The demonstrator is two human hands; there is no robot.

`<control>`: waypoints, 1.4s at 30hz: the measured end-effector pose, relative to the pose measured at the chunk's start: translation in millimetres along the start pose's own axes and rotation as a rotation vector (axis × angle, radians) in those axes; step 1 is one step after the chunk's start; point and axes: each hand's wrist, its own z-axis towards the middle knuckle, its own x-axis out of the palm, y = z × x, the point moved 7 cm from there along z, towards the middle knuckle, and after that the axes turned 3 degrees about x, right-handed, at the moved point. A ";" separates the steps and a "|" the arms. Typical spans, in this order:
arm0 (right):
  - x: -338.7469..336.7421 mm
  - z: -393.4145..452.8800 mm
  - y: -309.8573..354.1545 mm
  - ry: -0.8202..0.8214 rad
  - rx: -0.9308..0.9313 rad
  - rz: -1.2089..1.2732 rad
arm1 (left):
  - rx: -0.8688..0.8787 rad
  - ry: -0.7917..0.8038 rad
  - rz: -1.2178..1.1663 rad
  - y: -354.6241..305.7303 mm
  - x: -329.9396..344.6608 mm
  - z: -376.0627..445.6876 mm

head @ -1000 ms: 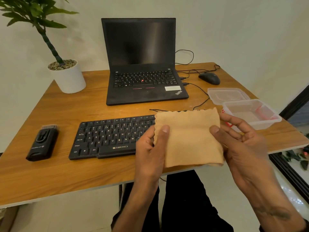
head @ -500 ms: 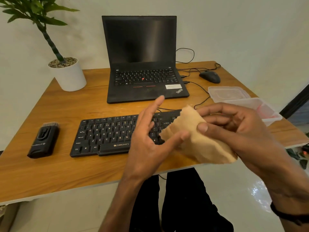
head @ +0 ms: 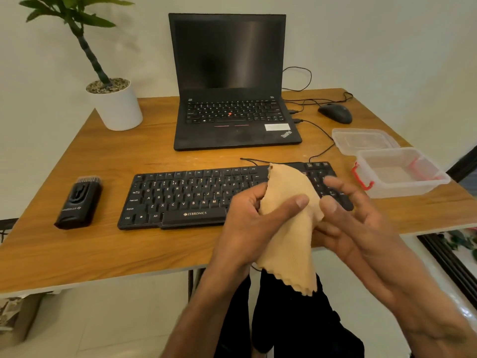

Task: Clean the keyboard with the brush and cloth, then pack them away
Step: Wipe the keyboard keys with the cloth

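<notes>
Cloth (head: 286, 228), tan and scallop-edged, hangs bunched above the near edge of a wooden desk (head: 103, 249), gripped by the left hand (head: 247, 228), whose thumb presses across its front while the fingers curl behind. The right hand (head: 361, 228) sits just beside it, fingers spread and relaxed, touching the fabric's right edge without closing on it. Behind both hands lies a black keyboard (head: 191, 200), its right end partly hidden by the cloth. To the far left of the keyboard rests the black brush (head: 78, 202), bristles pointing away. At right stands an open clear plastic container (head: 402, 171) with red clips, its lid (head: 364, 140) just behind. Farther back sit an open laptop (head: 232, 99), a mouse (head: 335, 112) and a potted plant (head: 113, 102).
</notes>
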 end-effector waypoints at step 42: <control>-30.4 -16.9 18.2 -0.028 -0.073 -0.036 | 0.009 0.129 -0.020 -21.4 -13.8 -2.0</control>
